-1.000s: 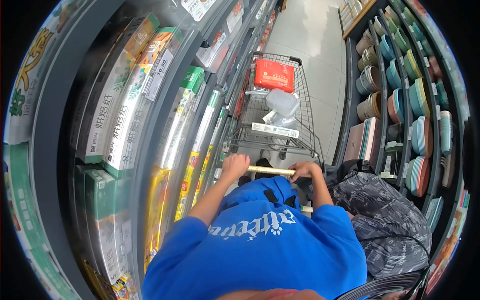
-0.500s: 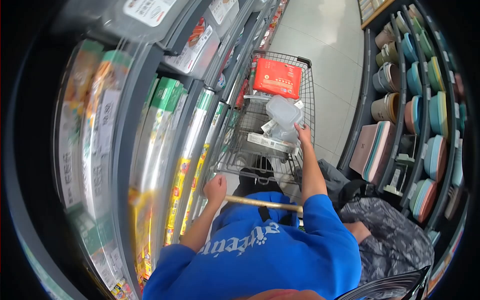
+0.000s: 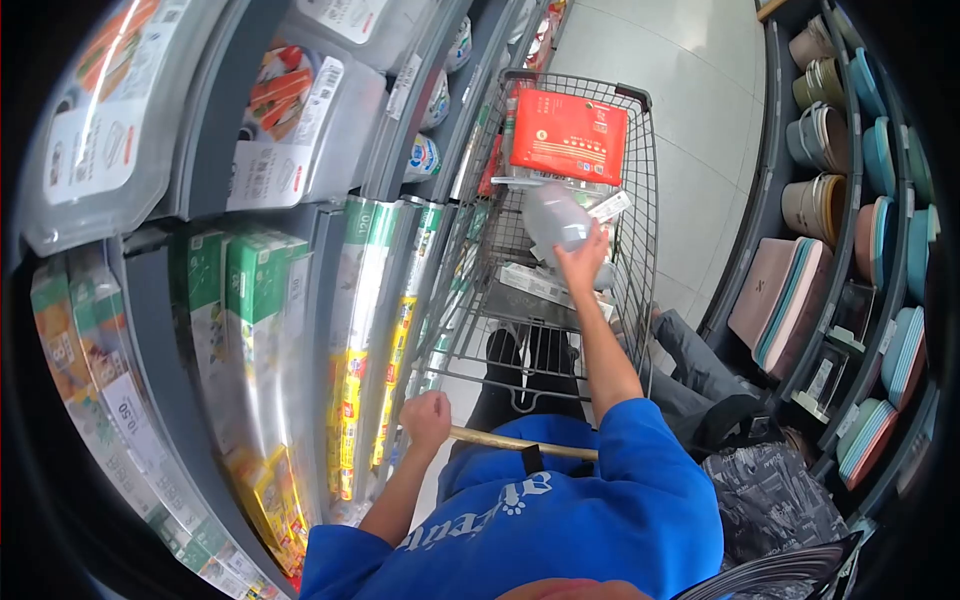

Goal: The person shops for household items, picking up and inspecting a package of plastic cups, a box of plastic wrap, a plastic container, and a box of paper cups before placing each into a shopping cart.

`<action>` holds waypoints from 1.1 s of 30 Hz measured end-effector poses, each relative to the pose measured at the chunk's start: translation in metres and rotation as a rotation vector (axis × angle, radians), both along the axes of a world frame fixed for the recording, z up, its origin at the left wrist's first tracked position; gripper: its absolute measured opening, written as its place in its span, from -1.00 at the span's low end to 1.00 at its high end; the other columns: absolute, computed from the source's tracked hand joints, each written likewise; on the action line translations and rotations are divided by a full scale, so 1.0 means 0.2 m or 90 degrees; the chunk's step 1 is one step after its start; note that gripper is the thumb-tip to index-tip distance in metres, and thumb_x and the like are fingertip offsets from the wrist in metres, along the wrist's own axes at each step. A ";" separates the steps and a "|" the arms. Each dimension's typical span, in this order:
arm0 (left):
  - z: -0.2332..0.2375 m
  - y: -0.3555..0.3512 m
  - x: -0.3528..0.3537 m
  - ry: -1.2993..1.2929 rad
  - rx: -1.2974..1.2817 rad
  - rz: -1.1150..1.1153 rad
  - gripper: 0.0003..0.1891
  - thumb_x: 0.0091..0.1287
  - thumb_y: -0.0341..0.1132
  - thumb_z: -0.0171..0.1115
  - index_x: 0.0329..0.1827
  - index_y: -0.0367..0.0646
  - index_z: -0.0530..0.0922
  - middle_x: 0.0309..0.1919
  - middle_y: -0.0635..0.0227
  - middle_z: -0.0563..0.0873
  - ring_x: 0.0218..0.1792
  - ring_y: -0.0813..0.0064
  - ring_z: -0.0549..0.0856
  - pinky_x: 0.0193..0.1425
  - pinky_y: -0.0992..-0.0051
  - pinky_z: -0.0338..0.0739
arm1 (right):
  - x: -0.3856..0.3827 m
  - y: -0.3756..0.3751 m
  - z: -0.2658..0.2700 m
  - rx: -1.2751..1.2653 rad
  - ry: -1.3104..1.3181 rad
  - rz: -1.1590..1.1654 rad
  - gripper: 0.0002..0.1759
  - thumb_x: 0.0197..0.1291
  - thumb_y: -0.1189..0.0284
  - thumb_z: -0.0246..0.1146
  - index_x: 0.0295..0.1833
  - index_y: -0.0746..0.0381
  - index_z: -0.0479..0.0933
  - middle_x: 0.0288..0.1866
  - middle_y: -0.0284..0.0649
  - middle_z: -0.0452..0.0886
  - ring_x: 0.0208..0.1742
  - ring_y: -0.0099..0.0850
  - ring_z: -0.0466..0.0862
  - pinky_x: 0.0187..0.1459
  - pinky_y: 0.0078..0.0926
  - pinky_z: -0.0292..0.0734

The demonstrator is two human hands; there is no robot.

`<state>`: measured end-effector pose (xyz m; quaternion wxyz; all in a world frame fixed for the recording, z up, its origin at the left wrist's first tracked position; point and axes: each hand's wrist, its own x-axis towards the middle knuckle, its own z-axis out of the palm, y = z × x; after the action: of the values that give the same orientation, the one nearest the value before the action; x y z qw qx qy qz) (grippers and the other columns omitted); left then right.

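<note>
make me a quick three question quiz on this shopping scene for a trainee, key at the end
1. Which hand is on the translucent container?
2. True or false: the red pack lies in the cart.
3. Fill in the blank: the person's left hand is at one end of the cart's ____.

Key:
1. The right hand.
2. True.
3. Handle.

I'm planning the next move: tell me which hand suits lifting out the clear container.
Probably the right hand: it reaches into the cart and grips the clear container, while the left hand grips the handle.
</note>
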<state>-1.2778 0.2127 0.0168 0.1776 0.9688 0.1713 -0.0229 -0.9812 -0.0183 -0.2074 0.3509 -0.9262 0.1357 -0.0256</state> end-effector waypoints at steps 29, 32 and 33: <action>0.01 -0.05 0.20 0.123 -0.016 0.017 -0.85 0.20 -0.39 0.29 -0.53 -0.06 0.54 -0.63 0.32 0.57 -0.57 0.16 0.59 -0.42 0.16 0.40 | 1.10 -0.34 -0.78 0.846 0.170 -0.355 -0.34 0.11 0.19 0.59 0.15 0.16 0.35 -0.01 -0.21 0.62 -0.20 -0.39 0.66 -0.28 -0.42 0.54; 0.01 -0.05 0.21 0.132 -0.011 0.021 -0.84 0.21 -0.38 0.28 -0.53 -0.07 0.54 -0.64 0.31 0.57 -0.57 0.16 0.59 -0.42 0.17 0.41 | 1.08 -0.25 -0.56 0.688 0.215 -0.298 -0.39 0.14 0.16 0.57 0.17 0.13 0.44 -0.09 -0.27 0.70 -0.20 -0.45 0.68 -0.21 -0.40 0.63; 0.01 -0.05 0.22 0.135 -0.011 0.024 -0.85 0.21 -0.38 0.28 -0.53 -0.07 0.54 -0.64 0.31 0.57 -0.57 0.16 0.59 -0.42 0.17 0.41 | 1.07 -0.25 -0.43 0.682 0.248 -0.262 -0.40 0.14 0.16 0.56 0.17 0.14 0.45 -0.10 -0.28 0.70 -0.20 -0.47 0.68 -0.24 -0.44 0.63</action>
<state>-1.2336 0.2023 0.0190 0.1670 0.9560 0.2074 -0.1234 -0.7671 -0.0677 -0.2926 0.7251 -0.5630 0.3676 0.1488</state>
